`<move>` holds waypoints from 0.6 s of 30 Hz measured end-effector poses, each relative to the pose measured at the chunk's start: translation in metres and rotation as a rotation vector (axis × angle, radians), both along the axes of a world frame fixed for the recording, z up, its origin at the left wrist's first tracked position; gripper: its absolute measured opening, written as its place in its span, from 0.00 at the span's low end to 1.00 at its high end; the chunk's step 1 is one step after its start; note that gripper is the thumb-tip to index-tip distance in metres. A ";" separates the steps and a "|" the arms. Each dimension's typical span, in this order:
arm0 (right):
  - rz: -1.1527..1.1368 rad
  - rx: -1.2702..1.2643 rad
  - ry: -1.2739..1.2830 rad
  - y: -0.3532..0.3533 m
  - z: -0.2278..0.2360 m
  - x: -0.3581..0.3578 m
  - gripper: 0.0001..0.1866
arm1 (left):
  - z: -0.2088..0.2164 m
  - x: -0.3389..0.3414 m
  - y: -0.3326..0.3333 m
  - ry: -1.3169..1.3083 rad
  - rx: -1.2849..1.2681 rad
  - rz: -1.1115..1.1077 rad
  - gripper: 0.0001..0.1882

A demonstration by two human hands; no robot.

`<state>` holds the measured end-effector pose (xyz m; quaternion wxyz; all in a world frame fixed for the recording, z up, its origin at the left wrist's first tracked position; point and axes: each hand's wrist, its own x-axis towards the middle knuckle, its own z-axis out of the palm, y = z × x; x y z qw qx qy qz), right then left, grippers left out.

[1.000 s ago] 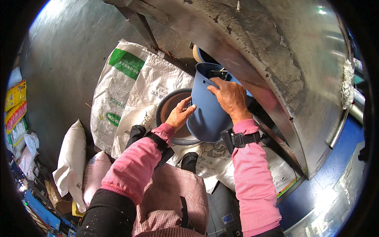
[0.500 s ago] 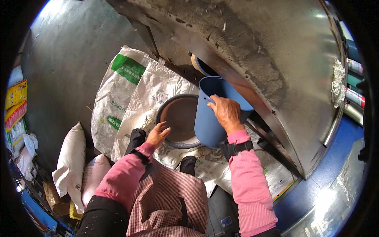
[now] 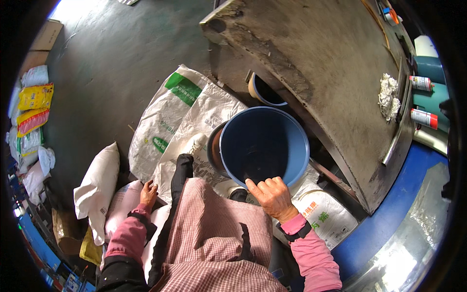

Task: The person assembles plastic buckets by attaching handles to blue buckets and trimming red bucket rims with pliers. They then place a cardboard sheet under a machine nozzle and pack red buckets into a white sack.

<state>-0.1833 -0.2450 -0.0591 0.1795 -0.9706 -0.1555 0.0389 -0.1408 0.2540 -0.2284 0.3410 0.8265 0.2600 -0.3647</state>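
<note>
My right hand (image 3: 273,198) grips the near rim of a blue plastic bucket (image 3: 297,146), thumb toward its inside. The bucket's mouth faces up toward me; its bottom lies in shadow, so I cannot tell what is in it. Behind the bucket's left side, a round dark basin (image 3: 214,148) with a brown inside is mostly hidden. My left hand (image 3: 149,193) is low on the left with fingers somewhat apart and nothing in it. It hovers close to a pinkish sack (image 3: 122,203) and a full white sack (image 3: 99,177).
Flattened white woven sacks (image 3: 160,121) with green print cover the floor under my feet. A worn metal table (image 3: 335,87) spans the right side, with another bucket (image 3: 265,91) partly beneath it. Spray cans (image 3: 422,118) lie beyond its right edge. Bagged goods (image 3: 36,97) are stacked far left.
My right hand has tipped the blue bucket so its mouth now faces me, covering most of the basin. My left hand has moved from beside the basin leftward to the sacks.
</note>
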 end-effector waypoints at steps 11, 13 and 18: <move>-0.319 -0.003 0.154 0.039 0.022 0.063 0.16 | 0.020 0.047 0.030 0.025 -0.249 0.237 0.25; -0.431 0.027 0.238 0.031 -0.013 0.086 0.14 | 0.028 0.067 0.044 0.038 -0.209 0.243 0.25; -0.535 -0.031 0.311 -0.010 -0.066 0.125 0.16 | 0.038 0.077 0.070 0.068 -0.021 0.130 0.23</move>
